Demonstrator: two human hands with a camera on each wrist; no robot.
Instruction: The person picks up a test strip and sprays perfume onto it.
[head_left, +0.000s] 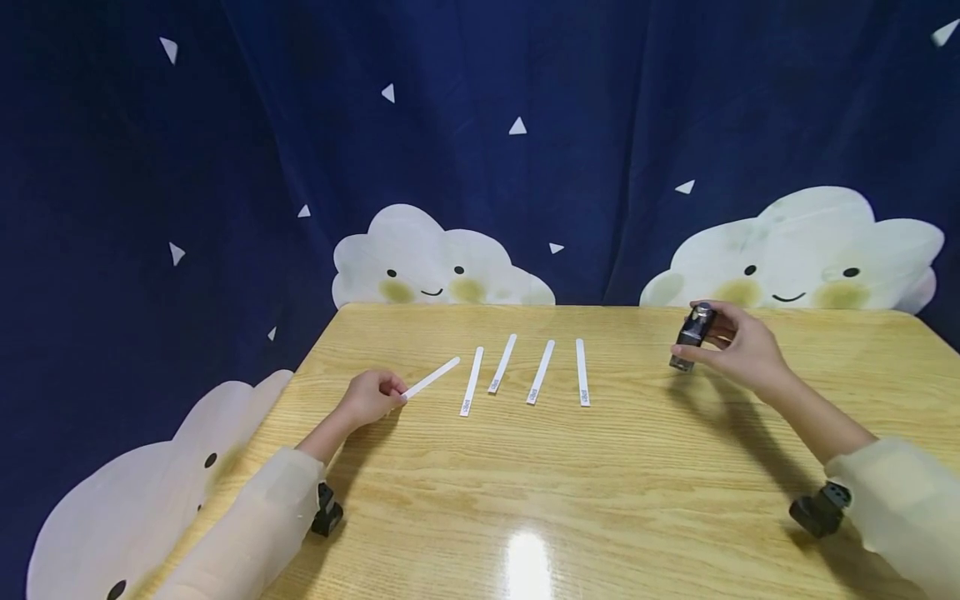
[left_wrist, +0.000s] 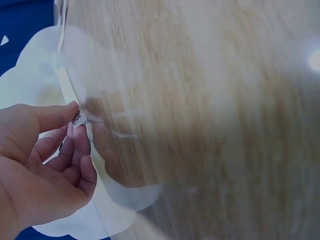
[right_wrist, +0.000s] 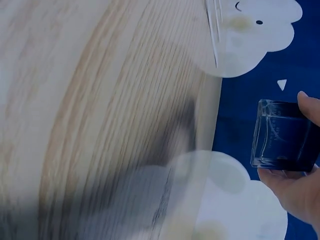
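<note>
My left hand (head_left: 371, 397) pinches the printed end of a white paper test strip (head_left: 432, 377) between thumb and fingertips. In the left wrist view, thumb and forefinger meet at the end of that strip (left_wrist: 67, 86). To the right, my right hand (head_left: 744, 350) grips a dark glass perfume bottle (head_left: 692, 336) above the table, a shadow beneath it. The right wrist view shows the bottle's clear thick base (right_wrist: 260, 135), with thumb and fingers on opposite sides. Between the hands, several more test strips (head_left: 540, 372) lie spread in a row, printed ends toward me.
The wooden table (head_left: 480, 467) has a glossy top that reflects a bright light near its front. Behind it hangs a dark blue curtain (head_left: 465, 167) with smiling clouds and small white triangles. Black wrist cameras (head_left: 821, 508) sit under both sleeves.
</note>
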